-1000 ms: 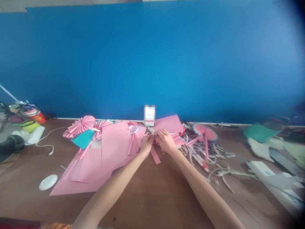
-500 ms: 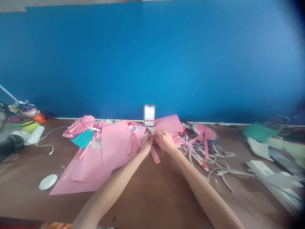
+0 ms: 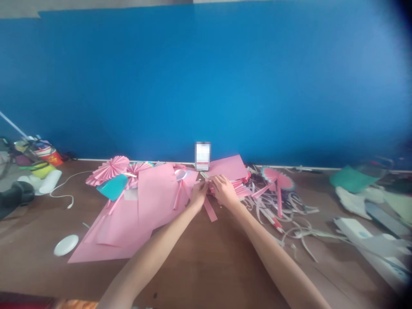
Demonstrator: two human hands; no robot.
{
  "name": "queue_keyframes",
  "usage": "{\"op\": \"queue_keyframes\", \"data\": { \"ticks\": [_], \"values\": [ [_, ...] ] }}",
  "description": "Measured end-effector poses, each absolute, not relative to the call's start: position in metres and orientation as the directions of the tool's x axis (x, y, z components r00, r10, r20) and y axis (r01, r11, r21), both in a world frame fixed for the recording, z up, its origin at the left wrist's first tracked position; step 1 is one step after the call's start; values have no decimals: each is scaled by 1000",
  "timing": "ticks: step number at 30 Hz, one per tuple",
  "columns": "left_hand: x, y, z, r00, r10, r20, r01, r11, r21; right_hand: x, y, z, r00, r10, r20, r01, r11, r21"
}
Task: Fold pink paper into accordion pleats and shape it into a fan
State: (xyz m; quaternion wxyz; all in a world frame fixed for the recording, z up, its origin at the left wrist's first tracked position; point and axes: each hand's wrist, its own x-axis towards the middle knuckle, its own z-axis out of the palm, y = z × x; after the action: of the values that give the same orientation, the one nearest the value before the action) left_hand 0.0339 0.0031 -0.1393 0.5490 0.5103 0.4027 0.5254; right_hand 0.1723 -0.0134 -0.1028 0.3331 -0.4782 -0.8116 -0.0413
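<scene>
My left hand (image 3: 198,195) and my right hand (image 3: 224,190) meet close together near the back of the desk. Under my right hand a pleated pink paper (image 3: 242,189) spreads out to the right, and its fingers are bent around the near end. My left hand's fingers are closed against it at the left, and what they pinch is hidden. Below the hands a pink paper strip (image 3: 210,210) sticks out toward me. A small pale object (image 3: 204,175) shows just beyond the fingertips, too blurred to name. A phone (image 3: 202,155) with a blurred screen stands upright behind it.
Large pink paper sheets (image 3: 154,197) lie left, with a pink paper fan (image 3: 112,168), a teal piece (image 3: 112,187) and a tape roll (image 3: 180,174). Paper strips (image 3: 262,201), another pink fan (image 3: 277,178) and a power strip (image 3: 354,231) are right. A blue panel (image 3: 206,77) rises behind.
The view has shifted very slightly. Both hands stay in the same place on the pink paper, with no clear movement.
</scene>
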Motion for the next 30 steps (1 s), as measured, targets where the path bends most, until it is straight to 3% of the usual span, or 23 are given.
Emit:
{"op": "queue_keyframes", "data": {
  "ticks": [30],
  "values": [
    [33,1,-134,143,986,83,-166,-59,984,170,-16,-102,-289,756,587,789,535,-301]
  ]
}}
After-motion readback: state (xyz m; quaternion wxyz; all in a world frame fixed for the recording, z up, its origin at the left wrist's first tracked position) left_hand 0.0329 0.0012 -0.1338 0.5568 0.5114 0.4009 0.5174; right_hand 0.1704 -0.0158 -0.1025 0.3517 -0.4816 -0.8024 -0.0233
